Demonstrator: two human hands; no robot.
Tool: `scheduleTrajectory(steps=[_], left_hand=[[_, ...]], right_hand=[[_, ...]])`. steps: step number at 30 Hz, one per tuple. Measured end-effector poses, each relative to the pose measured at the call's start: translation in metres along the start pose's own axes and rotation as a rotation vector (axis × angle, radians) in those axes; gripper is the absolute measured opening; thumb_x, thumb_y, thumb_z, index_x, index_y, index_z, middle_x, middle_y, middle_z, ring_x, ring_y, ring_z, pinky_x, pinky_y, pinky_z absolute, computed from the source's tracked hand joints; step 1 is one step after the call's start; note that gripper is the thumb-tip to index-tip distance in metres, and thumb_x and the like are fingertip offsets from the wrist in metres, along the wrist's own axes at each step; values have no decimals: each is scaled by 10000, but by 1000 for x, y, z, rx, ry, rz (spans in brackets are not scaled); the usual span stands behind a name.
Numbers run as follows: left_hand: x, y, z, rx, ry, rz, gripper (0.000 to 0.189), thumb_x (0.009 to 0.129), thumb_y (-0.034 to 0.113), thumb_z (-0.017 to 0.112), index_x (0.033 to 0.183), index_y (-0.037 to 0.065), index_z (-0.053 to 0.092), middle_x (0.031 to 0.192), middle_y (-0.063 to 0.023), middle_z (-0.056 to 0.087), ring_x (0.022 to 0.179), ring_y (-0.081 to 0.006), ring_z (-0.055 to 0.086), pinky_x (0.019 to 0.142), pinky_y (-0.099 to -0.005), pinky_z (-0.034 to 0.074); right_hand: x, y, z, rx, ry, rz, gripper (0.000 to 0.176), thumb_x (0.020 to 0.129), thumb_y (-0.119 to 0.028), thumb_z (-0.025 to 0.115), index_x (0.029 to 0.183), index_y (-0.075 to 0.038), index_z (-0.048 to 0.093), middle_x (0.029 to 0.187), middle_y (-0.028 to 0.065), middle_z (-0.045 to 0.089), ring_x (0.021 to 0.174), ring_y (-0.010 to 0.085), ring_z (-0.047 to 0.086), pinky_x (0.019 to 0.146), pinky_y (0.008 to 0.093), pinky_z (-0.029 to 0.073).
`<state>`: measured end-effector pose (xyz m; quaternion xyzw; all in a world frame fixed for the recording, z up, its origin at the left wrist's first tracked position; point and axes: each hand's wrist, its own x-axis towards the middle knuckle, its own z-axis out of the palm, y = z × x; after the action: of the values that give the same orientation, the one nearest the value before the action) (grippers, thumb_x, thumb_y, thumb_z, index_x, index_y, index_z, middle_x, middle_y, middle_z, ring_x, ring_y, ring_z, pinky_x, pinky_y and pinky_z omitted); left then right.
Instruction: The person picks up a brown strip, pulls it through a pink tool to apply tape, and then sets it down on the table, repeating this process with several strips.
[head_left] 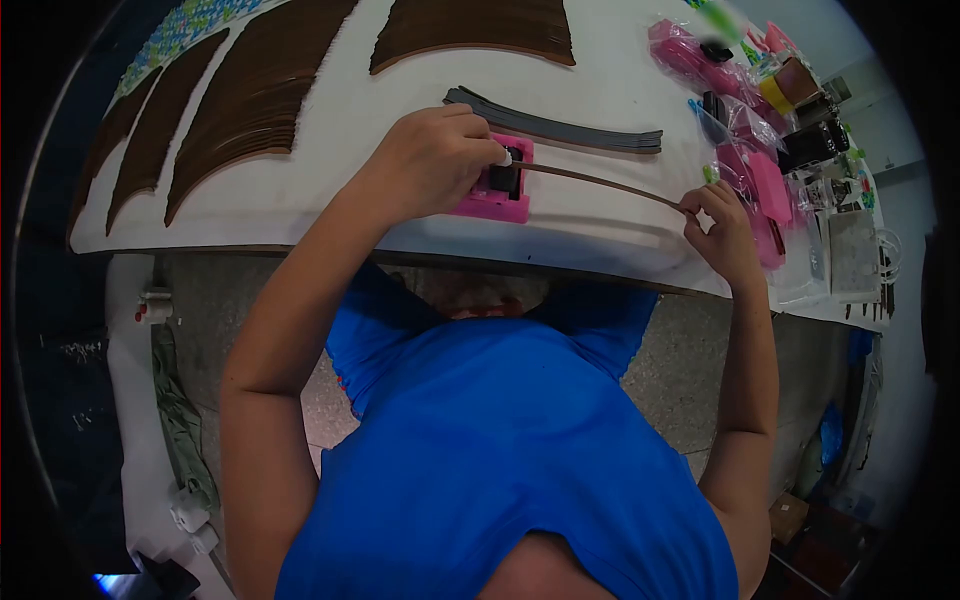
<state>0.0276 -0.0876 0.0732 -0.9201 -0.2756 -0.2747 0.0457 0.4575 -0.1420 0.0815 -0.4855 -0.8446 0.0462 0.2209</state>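
Note:
A thin brown strip (600,181) stretches between my two hands above the white table. My left hand (437,160) is closed on its left end, with something small and white at the fingertips. That hand is over a pink holder (507,208) with a black part (506,180) inside, and hides the holder's left side. My right hand (722,226) pinches the strip's right end between thumb and fingers. Just beyond the strip lies a stack of grey curved strips (560,127).
Rows of dark brown curved strips (265,100) lie at the left, and another batch (474,30) at the back. Pink items in plastic bags (752,125) and black and yellow objects crowd the right side. The table's front edge (420,256) runs close below my hands.

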Motion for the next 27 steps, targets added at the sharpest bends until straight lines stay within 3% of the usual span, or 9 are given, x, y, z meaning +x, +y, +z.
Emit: scheduleTrajectory(steps=[8,14,16,19,22,24,26,27], left_hand=[[3,-1,7,-47,48,12,150,806,67,786,937,139,782,832,-35,701,867,-245,678,737,-392,583],[17,11,21,-204,131,-43,148,824,25,758,945,110,751,789,-34,710,848,-248,676,723,-396,579],[22,17,22,-247,121,-107,172,824,19,757,973,104,740,788,-35,708,850,-244,679,727,-398,580],[27,22,25,-308,92,-191,248,835,0,764,1064,76,706,831,-52,718,863,-234,685,753,-380,580],[34,25,27,-374,85,-214,274,863,-1,755,1120,63,686,847,-61,730,862,-220,691,762,-370,580],[38,27,19,-415,101,-219,246,881,11,736,1114,73,689,819,-54,731,849,-210,695,748,-381,580],[40,26,5,-982,-70,-529,189,935,27,726,1116,49,680,861,-47,745,876,-164,705,789,-333,575],[38,19,3,-971,-59,-528,189,935,27,726,1116,49,680,861,-47,745,876,-164,705,789,-333,575]], right_hand=[[5,-1,-16,-31,28,21,183,762,72,684,926,-10,684,866,98,668,883,285,630,796,392,526],[29,-7,-80,-141,95,-23,218,771,78,666,972,-5,672,916,109,655,911,284,623,801,373,522],[45,-12,-101,-229,212,-156,211,812,78,652,1001,-12,672,962,87,651,925,237,620,813,348,522],[72,-26,-121,-141,280,-121,181,892,40,626,1057,-21,669,1000,46,638,960,153,598,838,311,509],[102,-24,-141,-395,258,-264,201,939,43,613,1126,17,680,1069,59,647,1016,142,622,905,294,515],[114,-16,-146,-392,216,-198,213,948,24,610,1153,6,665,1073,42,633,1003,127,602,907,285,501],[120,-6,-151,-391,181,-142,227,958,4,607,1180,-5,650,1077,25,620,991,111,582,908,277,487],[121,3,-150,-203,178,-103,162,952,0,603,1108,-20,640,1042,12,612,973,102,568,886,277,485]])
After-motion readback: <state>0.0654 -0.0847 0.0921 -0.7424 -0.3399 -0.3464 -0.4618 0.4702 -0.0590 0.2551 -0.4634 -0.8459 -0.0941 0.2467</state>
